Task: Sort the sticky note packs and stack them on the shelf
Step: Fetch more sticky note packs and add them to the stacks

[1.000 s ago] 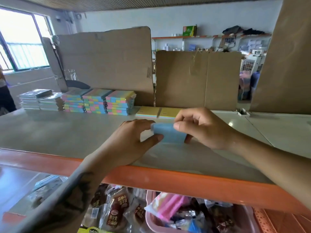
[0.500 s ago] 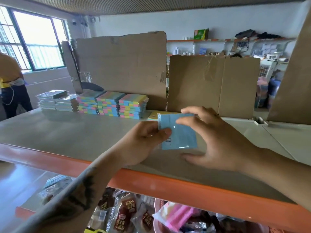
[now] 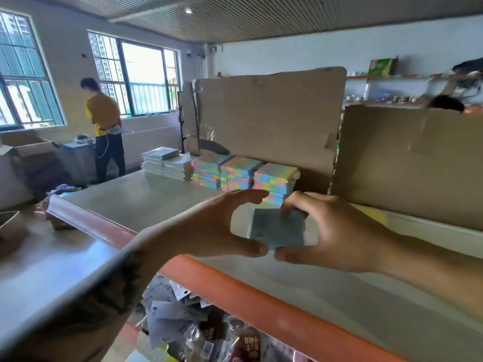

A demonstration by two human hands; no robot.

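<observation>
A grey shelf (image 3: 146, 202) with an orange front rail runs from the left of the frame to the lower right, backed by two upright cardboard sheets (image 3: 269, 118) in the upper centre and right. Along the back, centre frame, stand three stacks of multicoloured note packs (image 3: 235, 173), with two paler stacks (image 3: 167, 163) to their left. A person in a yellow top (image 3: 104, 126) stands by the windows at upper left. Both forearms reach in from the bottom corners and meet at centre. The left hand (image 3: 219, 226) arches in a C, thumb tip at the near edge of a blue pack (image 3: 277, 227), index finger stretched above it. The right hand (image 3: 332, 233) pinches the pack, fingers curled on its far corner, thumb at the near edge. The pack sits just over the shelf, in front of the stacks.
</observation>
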